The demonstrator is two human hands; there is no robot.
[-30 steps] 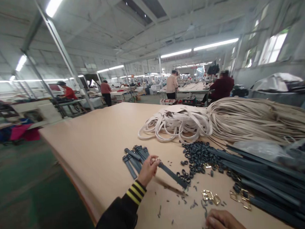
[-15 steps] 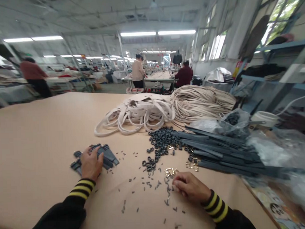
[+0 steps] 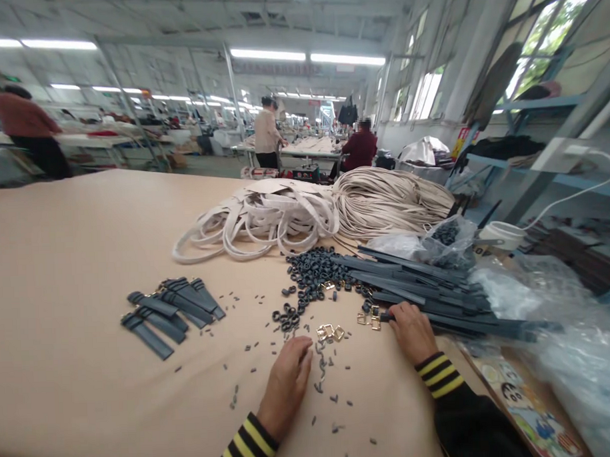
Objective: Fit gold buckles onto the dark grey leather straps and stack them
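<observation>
My left hand hovers over the table just left of some gold buckles. Its fingers are loosely bent, with the thumb apart and nothing visible between them. At the front edge of a pile of dark blue-grey straps, my right hand has its fingers closed on a strap end. More gold buckles lie beside those fingertips. Several short dark straps fitted with buckles lie fanned out on the left. Small dark loops are heaped in the middle.
Tiny dark scraps are scattered across the table. Behind the loops lie pale strap loops and a coiled bundle of beige cord. Clear plastic bags and a white cup are at the right. Other people work in the background.
My left hand has left the fanned straps and moved right, near the gold buckles. My right hand has moved from those buckles up and right to the strap pile. The view has shifted slightly.
</observation>
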